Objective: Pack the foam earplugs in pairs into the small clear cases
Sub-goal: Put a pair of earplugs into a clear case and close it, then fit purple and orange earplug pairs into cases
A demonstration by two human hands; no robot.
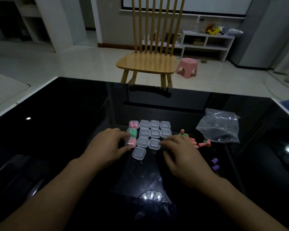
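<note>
Clear cases (154, 133): light, slick, hard; gripping by the sides. Left hand (107, 145) pinching the filled pink case (131, 142); right hand (182, 154) fingertips touching an empty case (154, 144). Earplugs (204, 144): soft, squashy.

Left tabletop (57, 130) open – cases (154, 133) center, bag (218, 129) right.

Head camera, single wide-angle view | looks forward and down from the near edge of a black table (60, 130) | close above both forearms | far edge, wooden chair (147, 64) and room floor beyond
</note>
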